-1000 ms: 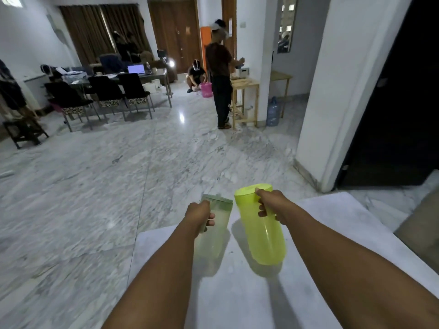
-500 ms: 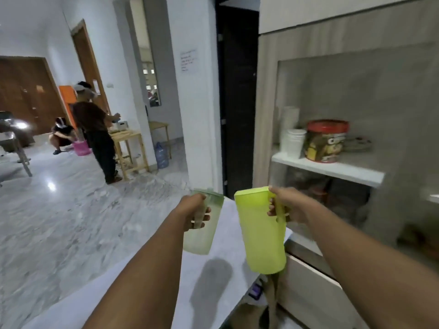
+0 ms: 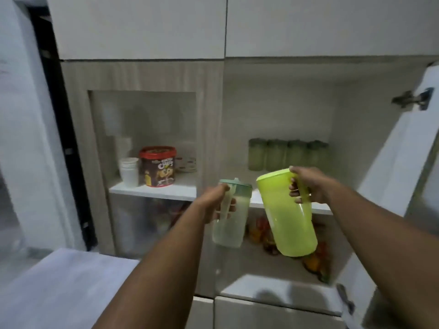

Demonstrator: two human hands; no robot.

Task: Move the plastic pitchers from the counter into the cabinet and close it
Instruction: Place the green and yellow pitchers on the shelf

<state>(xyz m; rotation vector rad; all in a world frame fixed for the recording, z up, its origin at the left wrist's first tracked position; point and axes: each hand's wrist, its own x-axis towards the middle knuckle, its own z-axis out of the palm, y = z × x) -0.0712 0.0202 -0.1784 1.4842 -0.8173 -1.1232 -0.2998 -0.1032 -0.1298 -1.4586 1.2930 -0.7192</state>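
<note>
Before the open cabinet (image 3: 280, 115) I hold one pitcher in each of my hands, both raised in the air ahead of its middle shelf (image 3: 285, 201). My left hand (image 3: 217, 201) is wrapped around the handle of the pale green pitcher (image 3: 229, 227), which has a darker green lid and hangs nearly upright. My right hand (image 3: 306, 186) is closed around the handle of the yellow-green pitcher (image 3: 288, 217), which is the bigger of the two and tilts with its base swung away to the right. The two pitchers are just beside each other, apart by a narrow gap, and neither touches the shelf.

At the back of that shelf stands a row of green tumblers (image 3: 288, 154). Below the shelf I can make out blurred orange and red things, though I cannot tell what they are. The cabinet door (image 3: 403, 162) stands swung open on my right, its hinge (image 3: 411, 99) showing near the top. Left of the open section, behind a glass panel, sit a stack of white cups (image 3: 129, 172) and, just beside them, a red-lidded tub (image 3: 158, 166). The pale surface (image 3: 61, 286) lies low on my left.
</note>
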